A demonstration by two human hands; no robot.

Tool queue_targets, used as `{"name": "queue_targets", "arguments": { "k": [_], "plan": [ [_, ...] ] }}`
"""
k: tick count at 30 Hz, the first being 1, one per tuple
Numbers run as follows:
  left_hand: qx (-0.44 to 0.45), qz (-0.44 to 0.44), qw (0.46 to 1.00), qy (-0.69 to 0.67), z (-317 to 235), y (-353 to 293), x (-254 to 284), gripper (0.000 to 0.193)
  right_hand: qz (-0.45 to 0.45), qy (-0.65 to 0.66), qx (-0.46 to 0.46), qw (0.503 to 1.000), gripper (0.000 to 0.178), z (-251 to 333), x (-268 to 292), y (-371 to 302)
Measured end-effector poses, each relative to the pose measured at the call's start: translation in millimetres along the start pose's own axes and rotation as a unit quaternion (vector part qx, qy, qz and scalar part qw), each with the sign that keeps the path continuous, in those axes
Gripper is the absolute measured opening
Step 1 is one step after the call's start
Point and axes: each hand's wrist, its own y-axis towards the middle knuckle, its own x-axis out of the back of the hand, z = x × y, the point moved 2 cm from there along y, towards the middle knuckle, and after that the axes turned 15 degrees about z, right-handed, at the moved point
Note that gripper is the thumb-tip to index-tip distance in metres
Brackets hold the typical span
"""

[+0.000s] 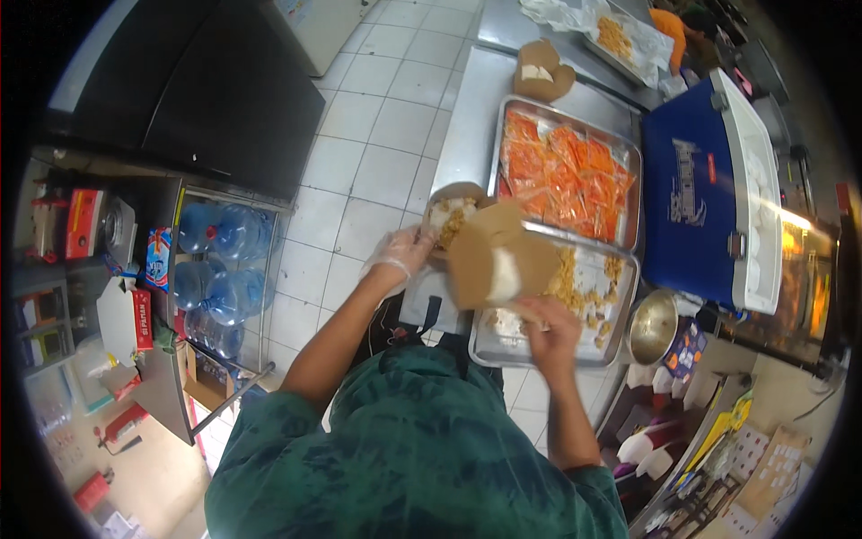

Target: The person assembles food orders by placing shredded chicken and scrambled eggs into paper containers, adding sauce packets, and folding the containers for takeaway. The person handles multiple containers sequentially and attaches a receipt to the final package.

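Note:
A clear plastic glove covers my left hand (402, 254), whose fingers close on the near left edge of a brown paper food box (452, 218) with white rice and crumbly golden-brown food inside. My bare right hand (549, 331) grips the lower right edge of another open brown paper box (471, 265), which has something white in it. That second box is tilted, smeared by motion, and partly covers the first. Beneath it lies a metal tray (575, 357) with scattered golden-brown pieces.
Behind stands a metal tray (639, 211) of orange-red sachets. One more paper box (541, 76) sits on the steel table (471, 121). To the right are a blue cooler (678, 171) and a metal bowl (654, 328). Large water bottles (229, 296) fill a rack at the left.

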Motion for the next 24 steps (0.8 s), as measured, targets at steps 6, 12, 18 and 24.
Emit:
{"name": "queue_targets", "arguments": {
  "k": [6, 12, 18, 24],
  "plan": [
    [0.018, -0.02, 0.986, -0.163, 56, -12, -12, 0.06, 0.063, 0.009, 0.027, 0.998, 0.03, -14, -102, -28],
    [0.059, -0.019, 0.906, -0.418, 93, -62, -52, 0.062, 0.189, 0.05, 0.013, 0.981, 0.036, -30, -108, -34],
    [-0.292, -0.223, 0.902, -0.228, 24, -93, -68, 0.035, -0.006, 0.124, -0.095, 0.988, 0.031, -54, -33, -90],
    [-0.39, 0.17, 0.884, 0.195, -155, -54, -166, 0.044, -0.239, -0.046, -0.211, 0.947, 0.022, -115, 50, -179]
  ]
}}
